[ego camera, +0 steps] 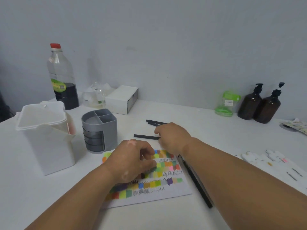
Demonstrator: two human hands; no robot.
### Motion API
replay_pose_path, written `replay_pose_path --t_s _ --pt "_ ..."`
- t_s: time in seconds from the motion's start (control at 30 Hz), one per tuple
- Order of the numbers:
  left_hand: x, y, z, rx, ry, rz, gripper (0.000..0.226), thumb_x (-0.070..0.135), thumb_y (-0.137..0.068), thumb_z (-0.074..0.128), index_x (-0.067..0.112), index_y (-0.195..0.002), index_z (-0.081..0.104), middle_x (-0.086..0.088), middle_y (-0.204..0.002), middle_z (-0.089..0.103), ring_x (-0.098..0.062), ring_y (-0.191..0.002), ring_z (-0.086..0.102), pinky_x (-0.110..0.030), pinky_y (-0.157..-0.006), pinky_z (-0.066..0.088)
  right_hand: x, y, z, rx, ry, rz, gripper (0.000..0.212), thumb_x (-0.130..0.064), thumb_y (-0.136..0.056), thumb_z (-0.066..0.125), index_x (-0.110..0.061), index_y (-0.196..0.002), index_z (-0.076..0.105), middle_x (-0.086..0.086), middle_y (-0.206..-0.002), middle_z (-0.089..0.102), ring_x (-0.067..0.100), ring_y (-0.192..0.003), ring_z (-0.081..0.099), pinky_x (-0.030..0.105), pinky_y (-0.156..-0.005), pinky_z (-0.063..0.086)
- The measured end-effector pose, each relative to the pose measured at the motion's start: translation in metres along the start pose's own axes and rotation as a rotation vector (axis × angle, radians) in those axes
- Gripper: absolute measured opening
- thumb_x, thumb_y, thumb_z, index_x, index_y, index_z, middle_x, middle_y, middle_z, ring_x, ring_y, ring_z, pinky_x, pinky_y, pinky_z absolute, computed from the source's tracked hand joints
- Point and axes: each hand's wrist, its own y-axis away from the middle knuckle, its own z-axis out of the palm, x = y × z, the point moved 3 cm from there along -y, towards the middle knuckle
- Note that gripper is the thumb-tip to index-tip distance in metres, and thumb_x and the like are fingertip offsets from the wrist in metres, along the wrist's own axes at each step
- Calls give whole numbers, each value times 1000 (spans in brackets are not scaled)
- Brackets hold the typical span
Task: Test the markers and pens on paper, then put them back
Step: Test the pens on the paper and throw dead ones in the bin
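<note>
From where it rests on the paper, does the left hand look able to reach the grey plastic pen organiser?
Probably yes: the left hand lies near the grey plastic pen organiser, with only bare white table between them.

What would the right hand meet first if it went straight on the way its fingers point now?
Probably the single black marker just beyond the paper; the right hand has its fingertips at that marker's end, though contact is unclear.

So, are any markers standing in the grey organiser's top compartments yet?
No, the grey organiser shows bare compartments, and the black markers lie on the table by the right hand.
</note>
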Motion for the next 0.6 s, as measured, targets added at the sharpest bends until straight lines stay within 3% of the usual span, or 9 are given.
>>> replay_pose_path --t_s 0.1,0.2,0.3,0.43,0.5,0.6 --pt "0 0 1 7 19 3 20 49 -87 73 35 -101 73 22 -87 65 1 -76 64 -7 -59 47 -2 -6 3 2 68 -1 33 -4 -92 54 -17 -119 69 5 -115 69 25 -102 63 38 -85 55" --pt "1 0 0 -1 57 0 18 47 -88 73 34 -100 74 21 -89 66 -2 -73 66 -14 -63 55 7 -1 -6 15 -35 55 25 -7 -93 54 -13 -110 71 5 -106 69 24 -94 64 33 -76 53" --pt "5 2 0 -8 115 8 13 46 -88 73 35 -95 74 21 -87 67 -2 -65 67 -13 -59 55 22 26 -22 111 -499 205 12 -12 -92 60 -17 -95 71 0 -85 70 17 -73 64 25 -60 47" --pt "10 6 -2 35 142 61 15 49 -87 72 37 -95 72 20 -85 68 0 -80 64 -18 -71 54 23 88 -21 229 -1341 306 10 -5 -86 75 -12 -92 72 10 -85 77 21 -76 77 25 -62 60" --pt "16 9 0 29 184 119 20 50 -85 73 36 -100 72 18 -87 70 0 -85 64 -19 -75 52 16 113 -12 261 -1543 299 10 -2 -85 77 -8 -92 73 14 -88 78 26 -82 78 26 -64 60" --pt "29 15 3 8 195 230 16 44 -88 73 35 -102 72 17 -89 71 -5 -88 64 -20 -76 49 6 132 -4 315 -1564 254 9 -5 -84 79 -14 -87 77 12 -87 79 24 -81 77 29 -66 62"
